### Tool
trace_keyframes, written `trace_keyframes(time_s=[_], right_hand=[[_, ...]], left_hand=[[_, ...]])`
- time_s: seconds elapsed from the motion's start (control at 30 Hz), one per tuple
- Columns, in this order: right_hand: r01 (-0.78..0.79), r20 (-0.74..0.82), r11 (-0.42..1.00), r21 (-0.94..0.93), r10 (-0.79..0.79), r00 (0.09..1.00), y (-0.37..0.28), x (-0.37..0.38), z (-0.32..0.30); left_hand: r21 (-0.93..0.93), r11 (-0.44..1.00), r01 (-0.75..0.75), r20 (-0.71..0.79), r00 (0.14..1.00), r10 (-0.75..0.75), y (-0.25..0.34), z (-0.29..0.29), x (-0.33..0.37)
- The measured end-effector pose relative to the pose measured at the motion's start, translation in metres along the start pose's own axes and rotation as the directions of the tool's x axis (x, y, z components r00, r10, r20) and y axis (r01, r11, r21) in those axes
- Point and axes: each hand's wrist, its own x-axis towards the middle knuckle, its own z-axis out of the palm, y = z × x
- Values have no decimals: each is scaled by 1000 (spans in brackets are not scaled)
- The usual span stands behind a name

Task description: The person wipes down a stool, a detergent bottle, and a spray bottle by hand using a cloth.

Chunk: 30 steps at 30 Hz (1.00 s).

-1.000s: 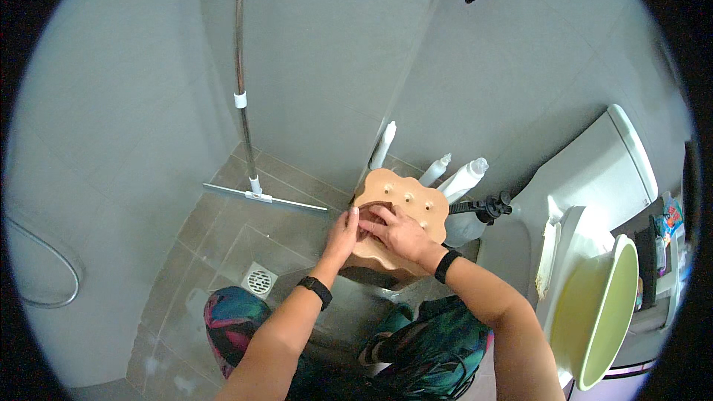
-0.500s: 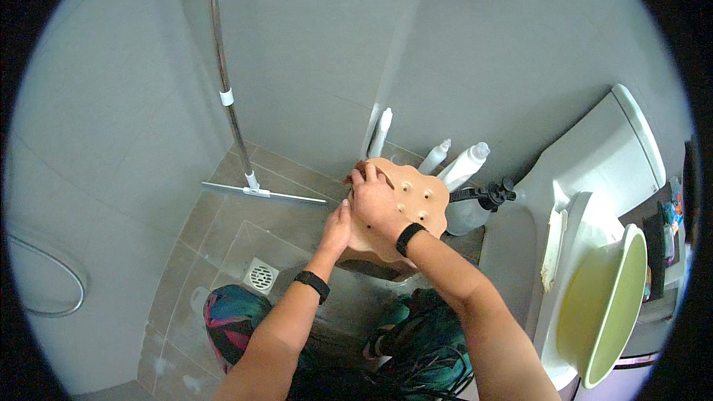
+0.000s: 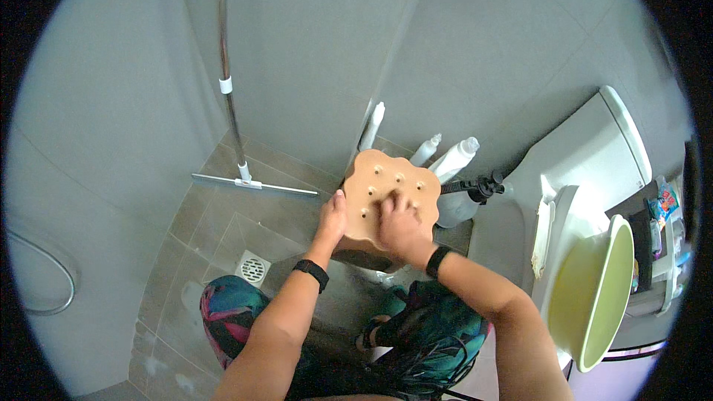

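Note:
A biscuit-shaped stool (image 3: 386,171), with a tan scalloped top full of small dimples and a dark brown side, is tilted in front of me. My left hand (image 3: 333,219) grips its left edge, thumb up along the rim. On the middle of the top, my right hand (image 3: 405,226) presses with curled fingers. A bit of brown cloth (image 3: 382,198) shows beneath those fingertips; the hand covers most of it. A black band circles each wrist.
A long-handled squeegee (image 3: 252,184) leans on the wall beyond a floor drain (image 3: 253,269). White bottles (image 3: 453,160) and a pump sprayer (image 3: 460,206) stand behind the stool. At right, a yellow-green basin (image 3: 594,297) rests on the toilet (image 3: 553,163). A shower hose (image 3: 70,282) hangs left.
My right hand has slid with the cloth from the stool top's far left edge to its middle, nearer me. My left hand still holds the left edge. The view has shifted slightly.

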Motion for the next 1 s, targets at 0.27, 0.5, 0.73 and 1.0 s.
trace_keyframes(time_s=[0.27,0.5,0.73,1.0], right_hand=[[5,-159,1000,-23,-9,987,65,14,23],[-276,-131,961,-24,271,954,56,73,11],[177,167,978,114,-195,967,-28,-13,-21],[-265,-35,944,196,277,960,73,96,1]], left_hand=[[-33,998,-45,19,999,45,8,-4,-9],[4,1000,-22,5,1000,22,6,-8,-6],[-49,999,-6,-36,999,5,-7,-11,-4],[-129,990,-63,-33,998,59,-10,3,-4]])
